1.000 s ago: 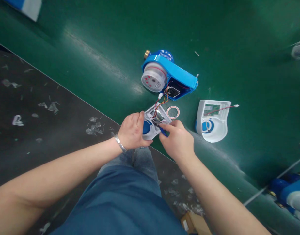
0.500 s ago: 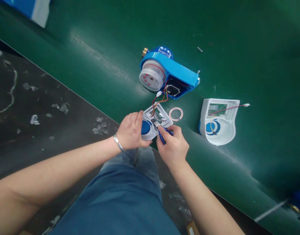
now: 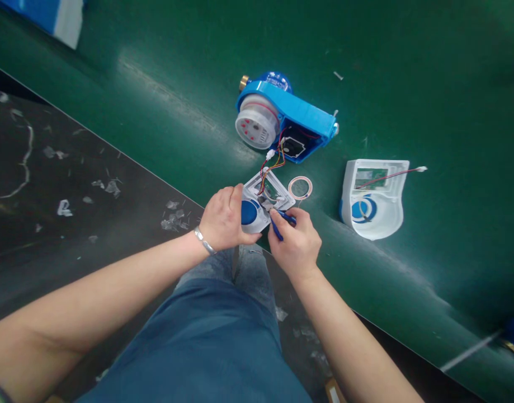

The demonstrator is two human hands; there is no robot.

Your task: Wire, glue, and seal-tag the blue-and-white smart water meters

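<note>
Close to the table's (image 3: 177, 61) near edge, with a white cover (image 3: 262, 220) as the clock's middle, the left hand (image 3: 221, 218) is holding the cover's eight o'clock side between thumb and fingers, probably so it won't slide. From five o'clock, the right hand (image 3: 296, 242) is pinching a blue-handled tool (image 3: 277, 230); its tip is poking at the cover's inside, too small to see well. Coloured wires (image 3: 277, 164) are running from the cover toward a blue meter (image 3: 298, 106) past twelve o'clock, maybe sitting near because the wires are short. At two o'clock, a thin ring (image 3: 300, 178) is lying just beside. Farther out, at three, a second white cover (image 3: 378, 218) is lying hollow side up, so its inside is showing.
</note>
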